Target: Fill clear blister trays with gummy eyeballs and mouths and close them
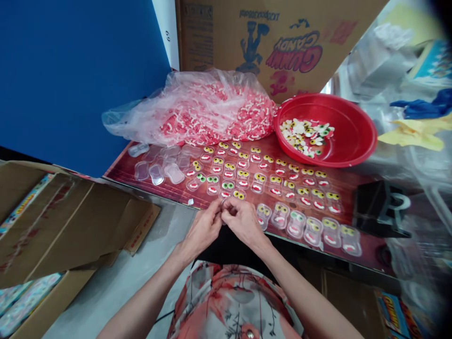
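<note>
Your left hand (pixel 203 228) and right hand (pixel 243 221) meet just below the middle of the frame, fingertips pinched together on a small clear candy case (pixel 224 203) at the counter (pixel 353 186) edge. Just above them lie rows of filled cases (pixel 268 181) with eyes and red mouths. Empty clear cases (pixel 160 165) sit to the left, a red basin (pixel 328 129) of gummies upper right, a plastic bag (pixel 197 110) of red-white candy behind

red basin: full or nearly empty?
Nearly empty. The red basin holds only a thin scatter of gummy pieces on one side; bare red bottom shows elsewhere.
</note>
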Demonstrator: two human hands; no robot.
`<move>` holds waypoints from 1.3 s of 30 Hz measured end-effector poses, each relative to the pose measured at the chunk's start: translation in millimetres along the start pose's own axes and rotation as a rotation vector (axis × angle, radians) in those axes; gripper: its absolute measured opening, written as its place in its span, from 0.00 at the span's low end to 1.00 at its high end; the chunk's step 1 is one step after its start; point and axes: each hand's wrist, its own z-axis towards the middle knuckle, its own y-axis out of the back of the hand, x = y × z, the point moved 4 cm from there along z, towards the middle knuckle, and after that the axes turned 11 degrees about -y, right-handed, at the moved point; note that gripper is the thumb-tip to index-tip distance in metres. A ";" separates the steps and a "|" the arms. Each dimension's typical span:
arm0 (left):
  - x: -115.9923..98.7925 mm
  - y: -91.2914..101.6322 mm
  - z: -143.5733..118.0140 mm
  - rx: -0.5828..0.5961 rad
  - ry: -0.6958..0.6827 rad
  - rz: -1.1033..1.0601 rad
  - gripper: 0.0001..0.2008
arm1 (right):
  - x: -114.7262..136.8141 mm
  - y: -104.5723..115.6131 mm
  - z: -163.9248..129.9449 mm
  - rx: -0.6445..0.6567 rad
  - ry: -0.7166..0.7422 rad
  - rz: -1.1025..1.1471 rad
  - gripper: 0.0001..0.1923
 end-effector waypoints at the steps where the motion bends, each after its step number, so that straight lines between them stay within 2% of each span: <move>1: 0.3 -0.3 -0.3 -0.008 -0.003 -0.002 0.23 | 0.6 0.4 -0.2 0.003 -0.003 -0.002 0.04; 8: 6.2 -7.3 -5.0 -0.116 -0.003 0.028 0.22 | -2.4 -4.5 -2.4 -0.046 -0.027 -0.028 0.04; 13: 19.4 -9.1 -5.9 -0.224 -0.006 -0.062 0.19 | -5.0 -8.8 -4.9 -0.051 0.040 -0.006 0.07; 15: 22.3 -9.9 -5.7 -0.218 -0.005 -0.113 0.20 | -5.5 -7.8 -5.3 -0.032 0.045 0.002 0.07; 19: 20.8 -9.7 -7.2 -0.179 -0.025 -0.090 0.29 | -3.3 -5.9 -6.5 0.003 0.017 -0.082 0.07; 24: 14.3 -11.5 -12.0 -0.092 -0.063 0.035 0.35 | 10.4 -8.2 -10.8 0.048 -0.044 -0.469 0.10; 28: 11.5 -14.9 -16.2 -0.038 0.008 0.087 0.37 | 14.8 -11.4 -11.5 0.094 -0.166 -0.643 0.11; 31: 10.8 -14.6 -20.5 -0.033 0.073 0.126 0.38 | 12.1 -15.3 -10.4 0.045 -0.207 -0.554 0.07; 34: 11.1 -13.0 -28.7 -0.056 0.093 0.111 0.39 | 3.6 -22.3 -14.0 -0.015 -0.240 -0.355 0.03; 39: 22.6 -18.6 -53.0 -0.102 0.147 -0.041 0.34 | -20.6 -36.3 -35.4 -0.041 -0.199 -0.109 0.04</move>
